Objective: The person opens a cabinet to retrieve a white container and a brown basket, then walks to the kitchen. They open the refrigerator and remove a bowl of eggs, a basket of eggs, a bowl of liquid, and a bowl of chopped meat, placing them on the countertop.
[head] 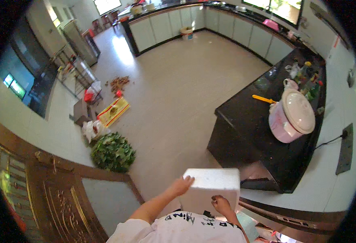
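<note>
A white foam box (214, 179) stands right in front of my body, beside the end of the black counter. My left hand (182, 184) rests with its fingers at the upper left edge of the box. Close to the box's near side is my right hand (221, 204), its fingers curled; whether it grips anything is too small to tell. The box's lower part is partly hidden by my hands and white shirt.
On the right, a black counter (241, 121) bears a lidded pink pot (287, 121) and an orange-handled utensil (263, 99). Leafy greens (113, 153), a yellow carton (114, 111) and a brown pile (119, 84) lie on the left floor. A carved wooden door (59, 194) stands lower left.
</note>
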Tool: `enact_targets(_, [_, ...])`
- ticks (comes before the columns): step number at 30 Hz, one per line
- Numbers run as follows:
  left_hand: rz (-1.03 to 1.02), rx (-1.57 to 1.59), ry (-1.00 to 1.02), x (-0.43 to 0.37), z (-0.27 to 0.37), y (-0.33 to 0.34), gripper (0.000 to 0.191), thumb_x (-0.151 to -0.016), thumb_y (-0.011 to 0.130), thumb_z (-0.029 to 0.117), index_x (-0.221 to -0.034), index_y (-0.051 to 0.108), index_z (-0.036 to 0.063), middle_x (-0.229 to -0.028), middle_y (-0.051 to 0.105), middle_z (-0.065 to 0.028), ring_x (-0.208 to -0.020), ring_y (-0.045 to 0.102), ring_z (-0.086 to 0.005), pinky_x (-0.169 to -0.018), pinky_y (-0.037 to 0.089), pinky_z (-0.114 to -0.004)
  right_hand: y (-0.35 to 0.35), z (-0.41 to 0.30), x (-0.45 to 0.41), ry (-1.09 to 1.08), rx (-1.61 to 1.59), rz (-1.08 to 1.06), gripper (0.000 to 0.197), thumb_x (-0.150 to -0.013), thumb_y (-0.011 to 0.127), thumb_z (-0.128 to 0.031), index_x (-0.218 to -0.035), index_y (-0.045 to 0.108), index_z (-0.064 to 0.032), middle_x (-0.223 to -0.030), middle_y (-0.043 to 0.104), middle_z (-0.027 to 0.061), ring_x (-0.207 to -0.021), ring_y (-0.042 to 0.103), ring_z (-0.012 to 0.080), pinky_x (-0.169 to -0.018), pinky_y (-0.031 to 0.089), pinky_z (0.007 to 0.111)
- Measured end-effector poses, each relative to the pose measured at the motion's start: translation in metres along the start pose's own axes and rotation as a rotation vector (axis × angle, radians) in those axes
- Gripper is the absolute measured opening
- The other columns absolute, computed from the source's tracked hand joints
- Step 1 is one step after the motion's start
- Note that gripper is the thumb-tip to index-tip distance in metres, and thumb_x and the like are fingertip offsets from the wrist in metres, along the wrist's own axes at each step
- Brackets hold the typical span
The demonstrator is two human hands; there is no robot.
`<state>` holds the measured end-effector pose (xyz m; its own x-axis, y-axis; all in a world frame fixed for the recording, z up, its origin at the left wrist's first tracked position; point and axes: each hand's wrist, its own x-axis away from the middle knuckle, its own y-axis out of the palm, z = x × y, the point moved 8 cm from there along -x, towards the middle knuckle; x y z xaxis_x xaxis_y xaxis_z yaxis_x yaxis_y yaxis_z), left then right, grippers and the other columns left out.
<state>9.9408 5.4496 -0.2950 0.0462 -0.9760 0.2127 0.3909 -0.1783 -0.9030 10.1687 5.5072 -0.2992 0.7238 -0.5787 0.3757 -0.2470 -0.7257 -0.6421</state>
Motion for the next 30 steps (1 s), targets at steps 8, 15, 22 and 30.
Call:
enact_targets(8, [0.002,0.165,-0.886,0.14,-0.161,-0.016,0.035,-0.08,0.054,0.018,-0.108,0.06,-0.0012,-0.106,0.062,-0.0244,-0.084,0.066,-0.0363,-0.072,0.055,-0.043,-0.019,-0.084,-0.05,-0.357,-0.172,-0.114,0.028,-0.082,0.062,-0.014,-0.108,0.062,-0.0033,-0.099,0.064,0.0156,-0.085,0.065,0.0262,-0.076,0.052,0.035])
enact_targets(15, [0.397,1.161,-1.451,0.199,-0.177,0.035,0.035,-0.076,0.057,0.017,-0.096,0.059,-0.0113,-0.089,0.063,-0.0243,-0.064,0.066,-0.035,-0.046,0.056,-0.045,-0.033,-0.065,-0.097,-0.184,-0.258,-0.164,0.03,-0.084,0.063,-0.014,-0.11,0.06,-0.0006,-0.1,0.065,0.013,-0.086,0.065,0.0215,-0.075,0.052,0.034])
enact_targets(22, [0.662,1.501,-1.41,0.144,-0.206,0.005,0.037,-0.075,0.056,0.016,-0.101,0.056,-0.0097,-0.083,0.062,-0.0231,-0.059,0.064,-0.0346,-0.045,0.056,-0.043,-0.03,-0.134,-0.184,-0.281,-0.265,-0.179,0.044,-0.082,0.068,-0.021,-0.119,0.054,-0.0013,-0.11,0.062,0.0147,-0.089,0.064,0.0228,-0.078,0.052,0.034])
enact_targets(30, [0.542,0.783,-1.339,0.088,-0.363,-0.115,0.043,-0.073,0.06,0.027,-0.102,0.063,-0.0054,-0.089,0.067,-0.0244,-0.074,0.067,-0.0346,-0.064,0.056,-0.041,-0.035,-0.275,-0.377,-0.301,-0.219,-0.122,0.061,-0.085,0.066,-0.031,-0.131,0.042,-0.0002,-0.127,0.05,0.019,-0.106,0.055,0.0278,-0.091,0.045,0.037])
